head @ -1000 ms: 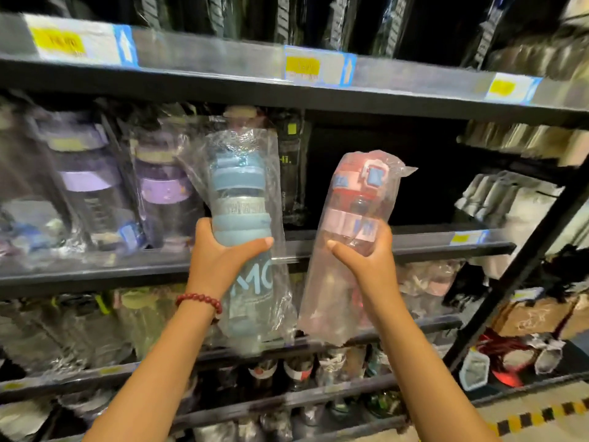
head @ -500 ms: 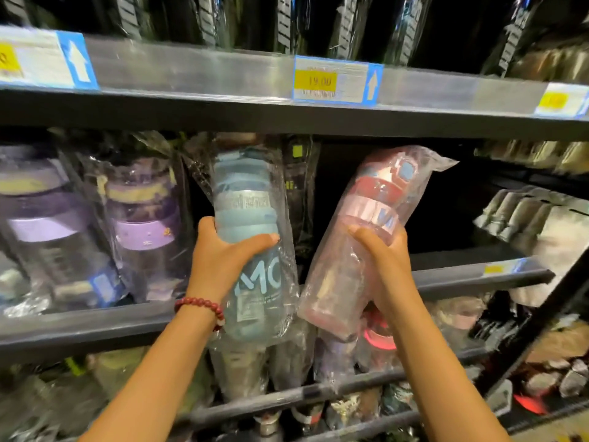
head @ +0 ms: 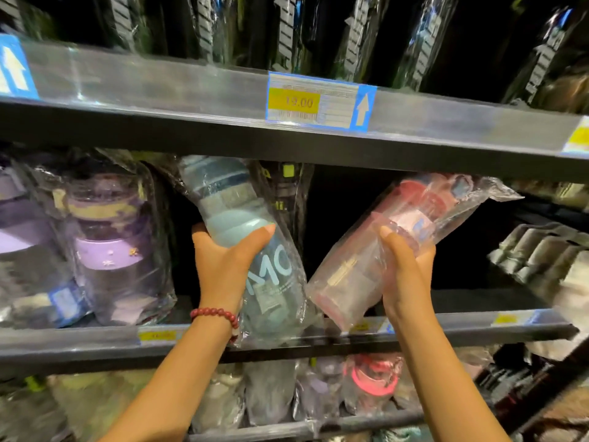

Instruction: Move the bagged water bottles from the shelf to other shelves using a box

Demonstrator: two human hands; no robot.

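My left hand [head: 228, 263] grips a blue water bottle [head: 245, 237] in a clear bag, its top tilted left and reaching under the upper shelf. My right hand [head: 406, 269] grips a pink bagged bottle [head: 395, 240], tilted with its red cap up to the right. Both bottles are above the front edge of the middle shelf [head: 478, 327], in the dark gap at its centre. No box is in view.
Purple bagged bottles [head: 108, 244] stand on the left of the same shelf. The upper shelf edge [head: 191, 100] carries a 19.00 price tag [head: 318, 102], with dark bagged goods above. Grey packaged items [head: 541, 250] sit at the right. More bagged bottles fill the shelf below [head: 366, 384].
Both hands have pushed the bottles forward toward the middle shelf. The blue one now leans left and the pink one leans further right. The view has moved closer to the shelves.
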